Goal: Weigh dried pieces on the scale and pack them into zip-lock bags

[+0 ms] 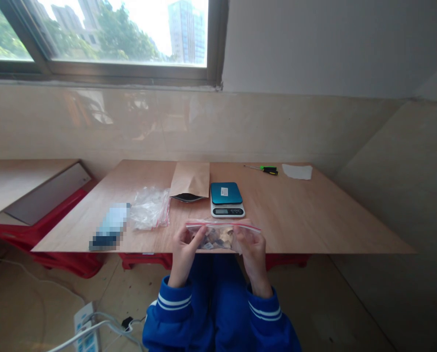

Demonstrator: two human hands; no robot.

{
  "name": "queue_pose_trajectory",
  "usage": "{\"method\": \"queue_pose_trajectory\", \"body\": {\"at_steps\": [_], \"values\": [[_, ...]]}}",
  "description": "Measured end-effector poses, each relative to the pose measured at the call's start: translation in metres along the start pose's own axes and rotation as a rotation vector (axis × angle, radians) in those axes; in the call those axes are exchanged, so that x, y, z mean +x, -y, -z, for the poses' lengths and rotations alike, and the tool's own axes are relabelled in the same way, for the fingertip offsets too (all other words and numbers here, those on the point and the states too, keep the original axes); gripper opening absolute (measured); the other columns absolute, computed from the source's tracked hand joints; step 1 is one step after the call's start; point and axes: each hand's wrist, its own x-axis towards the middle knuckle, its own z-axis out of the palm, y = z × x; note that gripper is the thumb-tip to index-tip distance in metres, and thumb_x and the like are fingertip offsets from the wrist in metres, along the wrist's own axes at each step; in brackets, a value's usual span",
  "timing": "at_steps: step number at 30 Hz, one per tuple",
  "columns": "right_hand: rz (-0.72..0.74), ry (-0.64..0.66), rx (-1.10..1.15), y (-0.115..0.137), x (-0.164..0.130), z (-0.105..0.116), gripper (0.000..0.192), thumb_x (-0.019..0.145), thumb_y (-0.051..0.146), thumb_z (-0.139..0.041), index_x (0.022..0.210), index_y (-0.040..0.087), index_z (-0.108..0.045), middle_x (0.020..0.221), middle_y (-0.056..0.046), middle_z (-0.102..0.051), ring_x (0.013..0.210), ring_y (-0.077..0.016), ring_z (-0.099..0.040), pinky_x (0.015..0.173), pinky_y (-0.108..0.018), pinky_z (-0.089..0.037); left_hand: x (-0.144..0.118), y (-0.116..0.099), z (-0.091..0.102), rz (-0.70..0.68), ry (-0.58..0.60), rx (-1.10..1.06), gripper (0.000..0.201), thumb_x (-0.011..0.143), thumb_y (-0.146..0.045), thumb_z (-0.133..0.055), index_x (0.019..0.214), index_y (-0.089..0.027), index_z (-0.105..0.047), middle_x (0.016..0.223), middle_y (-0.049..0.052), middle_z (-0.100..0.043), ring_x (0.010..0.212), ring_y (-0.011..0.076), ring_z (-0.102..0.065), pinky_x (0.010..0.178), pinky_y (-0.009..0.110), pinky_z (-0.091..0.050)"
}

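Note:
A clear zip-lock bag (218, 237) with a red strip along its top is held at the table's front edge. Inside it lie several small pieces, some pale tan and some dark, too small to name. My left hand (186, 247) is closed on the bag's left end, thumb across the front. At the right end my right hand (252, 247) grips it the same way. Just beyond the bag stands a kitchen scale (226, 199) with a blue top and a small display. Behind and left of it lies a brown paper pouch (191, 178), its dark mouth facing me.
A pile of clear zip-lock bags (150, 208) lies left of the pouch, beside a pixelated object (110, 227). A screwdriver (264, 169) and a white paper piece (297, 171) lie at the back right. Red stools (147, 260) stand below; a power strip (86, 327) is on the floor.

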Motion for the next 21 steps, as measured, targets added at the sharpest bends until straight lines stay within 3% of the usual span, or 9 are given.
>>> {"method": "queue_pose_trajectory", "body": {"at_steps": [9,13,18,21], "values": [[0.082,-0.032,-0.106,0.006,-0.001,0.001,0.017,0.081,0.037,-0.068,0.075,0.02,-0.066,0.077,-0.001,-0.066,0.079,-0.0197,-0.063,0.082,-0.036,-0.05,-0.002,0.002,0.004,-0.056,-0.046,0.121,0.021,0.071,-0.035,-0.077,0.077,-0.017,-0.068,0.064,0.0,-0.068,0.059,0.0133,-0.061,0.056,0.022,-0.049],[0.033,-0.04,-0.047,0.003,-0.003,0.001,0.018,0.079,0.038,-0.07,0.075,0.021,-0.066,0.075,0.0,-0.066,0.076,-0.0186,-0.063,0.079,-0.033,-0.051,-0.005,-0.001,0.004,-0.088,-0.078,0.133,0.021,0.071,-0.036,-0.077,0.077,-0.018,-0.067,0.062,-0.001,-0.064,0.056,0.0118,-0.059,0.054,0.021,-0.047],[-0.094,0.044,0.064,0.003,-0.003,0.005,0.022,0.076,0.041,-0.072,0.085,0.021,-0.069,0.082,-0.002,-0.07,0.079,-0.0199,-0.066,0.075,-0.032,-0.053,-0.005,-0.007,0.004,0.035,0.089,0.005,0.025,0.076,-0.04,-0.072,0.085,-0.019,-0.065,0.067,-0.002,-0.061,0.058,0.0103,-0.057,0.053,0.019,-0.046],[-0.103,0.143,0.076,0.008,-0.003,0.007,0.025,0.077,0.042,-0.07,0.092,0.022,-0.071,0.09,-0.003,-0.071,0.081,-0.02,-0.066,0.073,-0.031,-0.053,-0.005,-0.009,0.004,0.036,0.18,0.01,0.022,0.078,-0.038,-0.07,0.086,-0.018,-0.066,0.076,0.0,-0.062,0.065,0.0118,-0.06,0.059,0.02,-0.048]]}}
